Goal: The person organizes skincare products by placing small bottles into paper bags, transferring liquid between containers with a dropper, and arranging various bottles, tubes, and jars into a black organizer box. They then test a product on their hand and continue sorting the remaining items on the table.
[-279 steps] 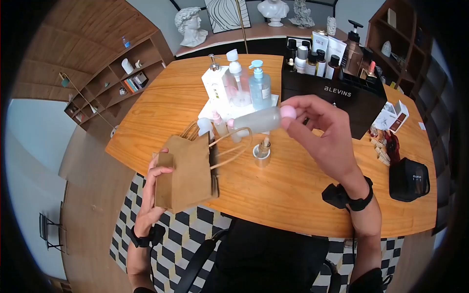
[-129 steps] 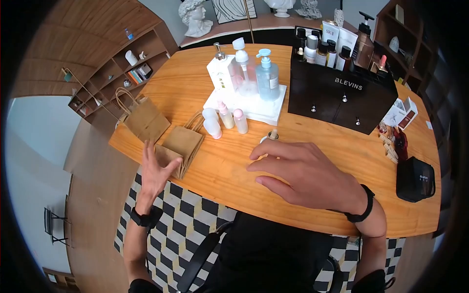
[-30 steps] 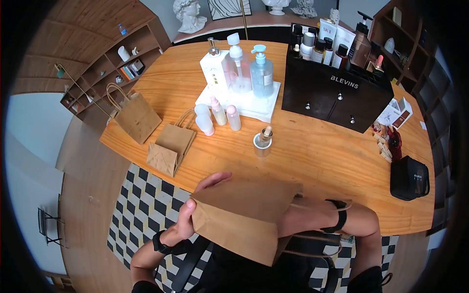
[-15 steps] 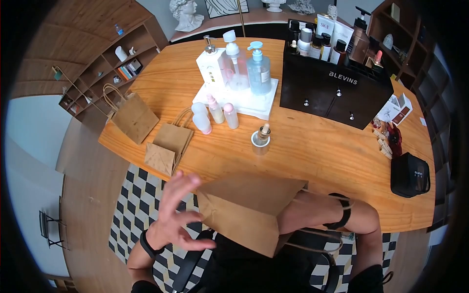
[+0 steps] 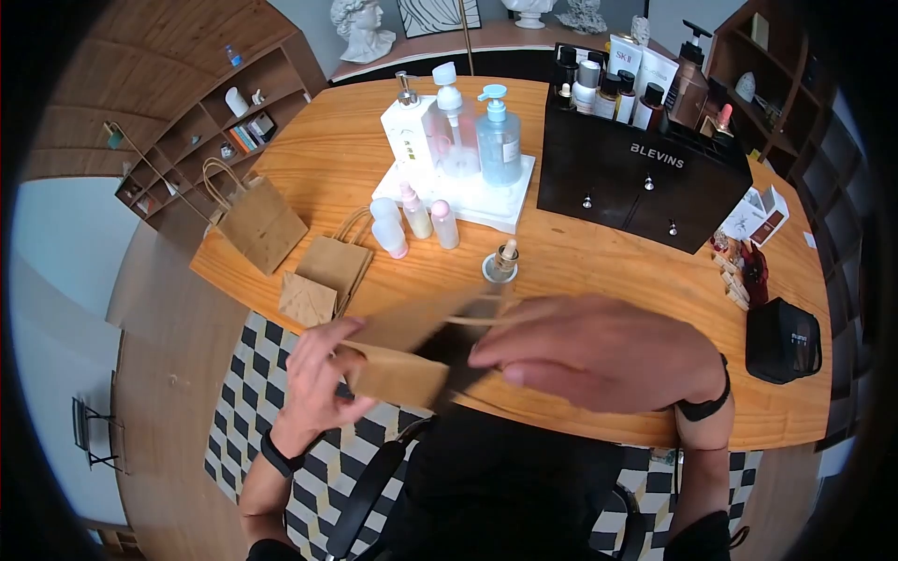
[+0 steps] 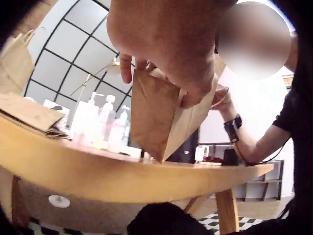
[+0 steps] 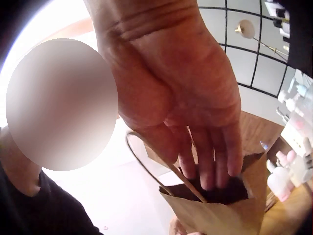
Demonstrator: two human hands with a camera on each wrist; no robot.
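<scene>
A brown paper bag [image 5: 402, 376] is held tilted over the table's front edge, its mouth towards the right. The left hand [image 5: 316, 385] grips its closed end; in the left wrist view that hand [image 6: 168, 44] curls its fingers over the bag [image 6: 152, 115]. Beside the mouth and handles is the right hand [image 5: 599, 353], slightly blurred. From the right wrist, this hand [image 7: 181, 93] shows extended fingers reaching into the opening of the bag [image 7: 220, 213]. No item shows in either hand besides the bag.
Two more paper bags [image 5: 260, 229] [image 5: 335, 266] lie left. A dropper bottle [image 5: 506, 255] in a small cup, small bottles [image 5: 444, 227], pump bottles [image 5: 500, 150] on a white tray [image 5: 510, 213], a black organizer [image 5: 608, 168] and a black pouch [image 5: 784, 338] occupy the table.
The left hand, spread off the bag half a second ago, now grips its closed end. The right hand has drawn back from deep inside to the mouth, and the bag has turned and shifted left.
</scene>
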